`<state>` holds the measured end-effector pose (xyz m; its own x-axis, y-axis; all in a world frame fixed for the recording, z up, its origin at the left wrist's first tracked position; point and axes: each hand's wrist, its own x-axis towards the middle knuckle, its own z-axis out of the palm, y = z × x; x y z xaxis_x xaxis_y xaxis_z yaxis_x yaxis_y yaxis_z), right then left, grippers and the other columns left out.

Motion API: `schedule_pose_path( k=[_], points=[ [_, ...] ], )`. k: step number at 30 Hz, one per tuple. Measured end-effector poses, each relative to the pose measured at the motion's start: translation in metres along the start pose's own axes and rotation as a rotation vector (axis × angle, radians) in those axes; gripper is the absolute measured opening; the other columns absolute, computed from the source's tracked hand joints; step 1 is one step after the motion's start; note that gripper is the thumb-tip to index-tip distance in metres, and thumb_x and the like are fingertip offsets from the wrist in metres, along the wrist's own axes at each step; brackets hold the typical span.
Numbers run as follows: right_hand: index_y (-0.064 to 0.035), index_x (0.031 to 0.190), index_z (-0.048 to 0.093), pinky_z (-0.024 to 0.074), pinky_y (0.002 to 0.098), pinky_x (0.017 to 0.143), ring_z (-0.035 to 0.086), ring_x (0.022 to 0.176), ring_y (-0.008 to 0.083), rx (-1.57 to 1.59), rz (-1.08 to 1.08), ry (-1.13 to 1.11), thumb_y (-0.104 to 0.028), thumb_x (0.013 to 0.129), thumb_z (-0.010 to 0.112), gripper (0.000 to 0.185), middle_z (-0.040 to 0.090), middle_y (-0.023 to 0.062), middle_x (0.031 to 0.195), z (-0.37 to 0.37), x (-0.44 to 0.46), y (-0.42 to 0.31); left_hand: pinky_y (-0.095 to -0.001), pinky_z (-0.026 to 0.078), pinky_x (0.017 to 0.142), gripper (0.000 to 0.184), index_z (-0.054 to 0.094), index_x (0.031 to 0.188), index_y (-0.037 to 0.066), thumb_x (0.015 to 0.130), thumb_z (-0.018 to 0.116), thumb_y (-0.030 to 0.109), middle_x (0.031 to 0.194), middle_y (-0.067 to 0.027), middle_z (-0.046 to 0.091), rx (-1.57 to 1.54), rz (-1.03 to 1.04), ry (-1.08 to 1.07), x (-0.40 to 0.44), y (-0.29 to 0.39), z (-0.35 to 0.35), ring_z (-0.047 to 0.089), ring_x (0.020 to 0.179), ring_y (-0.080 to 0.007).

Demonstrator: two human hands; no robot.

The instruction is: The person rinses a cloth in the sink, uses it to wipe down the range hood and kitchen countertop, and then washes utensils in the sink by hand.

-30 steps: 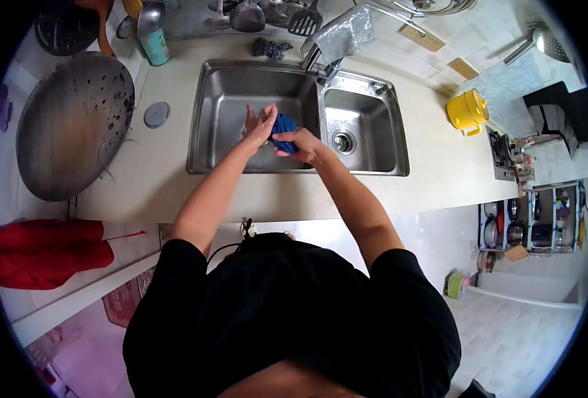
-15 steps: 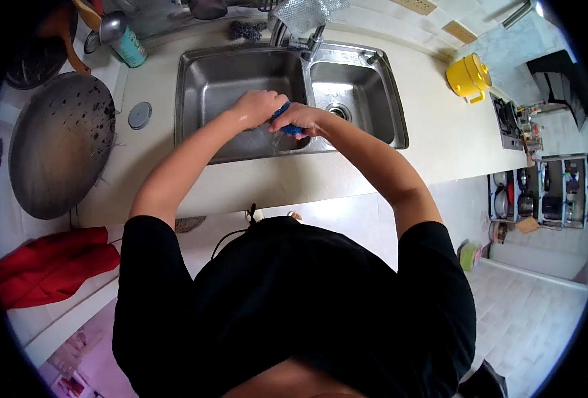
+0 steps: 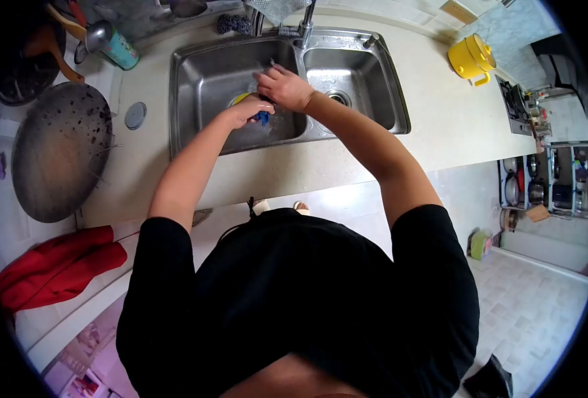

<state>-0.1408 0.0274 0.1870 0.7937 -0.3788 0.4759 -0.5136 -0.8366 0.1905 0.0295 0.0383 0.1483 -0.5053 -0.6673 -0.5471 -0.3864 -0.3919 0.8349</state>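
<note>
My left hand (image 3: 253, 108) is closed around a crumpled blue thing (image 3: 262, 118), which looks like a wet cloth; part of it sticks out below the fingers. My right hand (image 3: 285, 87) is just above and to the right of it, over the large sink basin (image 3: 204, 73). Its fingers point left, somewhat apart and slightly blurred, and I see nothing held in them. Behind my left hand, a yellow round-edged thing (image 3: 240, 98) shows in the basin, mostly hidden.
The faucet (image 3: 305, 28) stands behind the two basins, beside a dark scouring pad (image 3: 233, 24). A large wok (image 3: 62, 152) leans at the left, near a round grey lid (image 3: 135, 115) and a teal can (image 3: 120, 52). A yellow pot (image 3: 471, 57) is on the right counter.
Both hands were together on the blue thing. Now my right hand has moved up and left, off it, while my left hand keeps hold. The yellow thing has come into sight.
</note>
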Motion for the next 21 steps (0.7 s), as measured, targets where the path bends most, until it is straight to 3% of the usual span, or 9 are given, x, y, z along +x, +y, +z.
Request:
schedule_pose_path(
  k=[2, 5, 6, 9, 13, 14, 17, 18, 21],
  points=[
    [-0.0085, 0.084, 0.062, 0.0500, 0.0389, 0.065, 0.060, 0.071, 0.0315, 0.153, 0.232, -0.151, -0.022, 0.068, 0.060, 0.021, 0.060, 0.0079, 0.078, 0.007, -0.008, -0.014, -0.0306, 0.046, 0.063, 0.044, 0.057, 0.098, 0.006, 0.064, 0.071, 0.030, 0.087, -0.0067, 0.057, 0.029, -0.026, -0.037, -0.002, 0.003, -0.003, 0.055, 0.077, -0.0156],
    [-0.0069, 0.086, 0.063, 0.0499, 0.0400, 0.068, 0.060, 0.070, 0.0353, 0.396, 0.812, -0.263, -0.017, 0.064, 0.063, 0.024, 0.062, 0.0118, 0.077, 0.007, -0.019, -0.023, -0.0350, 0.040, 0.089, 0.070, 0.040, 0.122, 0.005, 0.065, 0.071, 0.032, 0.119, -0.0158, 0.045, 0.470, 0.381, 0.450, -0.002, -0.010, 0.001, 0.045, 0.110, -0.0251],
    [-0.0053, 0.086, 0.063, 0.0513, 0.0370, 0.060, 0.061, 0.064, 0.0311, 0.430, 0.962, -0.241, -0.016, 0.065, 0.063, 0.024, 0.063, 0.0137, 0.072, -0.002, -0.019, -0.023, -0.0389, 0.026, 0.102, 0.087, 0.023, 0.134, 0.013, 0.064, 0.073, 0.026, 0.138, -0.0175, 0.021, 0.536, 0.575, 0.481, -0.011, -0.008, 0.000, 0.023, 0.127, -0.0310],
    [-0.0059, 0.080, 0.062, 0.0501, 0.0317, 0.049, 0.060, 0.059, 0.0228, 1.526, 1.497, -0.313, -0.018, 0.069, 0.062, 0.017, 0.061, 0.0090, 0.067, 0.006, -0.034, -0.009, -0.0415, 0.028, 0.102, 0.087, 0.026, 0.134, 0.021, 0.061, 0.075, 0.017, 0.139, -0.0136, 0.020, 1.046, 0.793, 0.579, -0.047, 0.008, 0.020, 0.023, 0.127, -0.0323],
    [-0.0091, 0.073, 0.056, 0.0424, 0.0221, 0.040, 0.055, 0.055, 0.0107, 2.247, 1.428, -0.524, -0.018, 0.073, 0.062, 0.011, 0.057, 0.0036, 0.066, -0.015, -0.027, -0.027, -0.0427, 0.036, 0.096, 0.081, 0.032, 0.132, 0.024, 0.063, 0.070, 0.006, 0.139, -0.0114, 0.023, 1.104, 1.175, 0.451, -0.032, 0.008, 0.021, 0.036, 0.120, -0.0347],
    [-0.0090, 0.075, 0.054, 0.0387, 0.0183, 0.038, 0.051, 0.051, 0.0081, 2.321, 1.368, -0.574, -0.017, 0.073, 0.063, 0.012, 0.053, 0.0017, 0.065, -0.026, -0.023, -0.032, -0.0367, 0.048, 0.081, 0.069, 0.037, 0.129, 0.022, 0.068, 0.065, 0.006, 0.131, -0.0109, 0.034, 0.978, 1.278, 0.392, -0.026, 0.010, 0.018, 0.052, 0.103, -0.0314],
    [-0.0084, 0.075, 0.054, 0.0359, 0.0164, 0.036, 0.046, 0.048, 0.0067, 2.412, 1.197, -0.679, -0.017, 0.074, 0.062, 0.013, 0.050, -0.0005, 0.061, -0.038, -0.019, -0.029, -0.0335, 0.052, 0.068, 0.056, 0.042, 0.124, 0.020, 0.072, 0.059, 0.007, 0.113, -0.0101, 0.047, 1.072, 1.099, 0.413, -0.036, 0.031, 0.021, 0.058, 0.086, -0.0277],
    [-0.0076, 0.076, 0.053, 0.0330, 0.0153, 0.035, 0.043, 0.048, 0.0059, 2.313, 1.190, -0.714, -0.018, 0.075, 0.062, 0.014, 0.047, -0.0012, 0.061, -0.045, -0.016, -0.027, -0.0349, 0.052, 0.060, 0.043, 0.047, 0.117, 0.016, 0.075, 0.056, 0.011, 0.090, -0.0081, 0.054, 1.183, 1.060, 0.455, -0.040, 0.039, 0.020, 0.059, 0.077, -0.0267],
    [-0.0089, 0.072, 0.053, 0.0305, 0.0170, 0.034, 0.043, 0.050, 0.0053, 2.044, 1.167, -0.790, -0.017, 0.074, 0.063, 0.013, 0.048, -0.0001, 0.062, -0.046, -0.011, -0.025, -0.0349, 0.051, 0.056, 0.042, 0.048, 0.115, 0.015, 0.073, 0.056, 0.013, 0.078, -0.0088, 0.054, 1.473, 0.793, 0.401, -0.037, 0.048, 0.010, 0.060, 0.075, -0.0257]
  ],
)
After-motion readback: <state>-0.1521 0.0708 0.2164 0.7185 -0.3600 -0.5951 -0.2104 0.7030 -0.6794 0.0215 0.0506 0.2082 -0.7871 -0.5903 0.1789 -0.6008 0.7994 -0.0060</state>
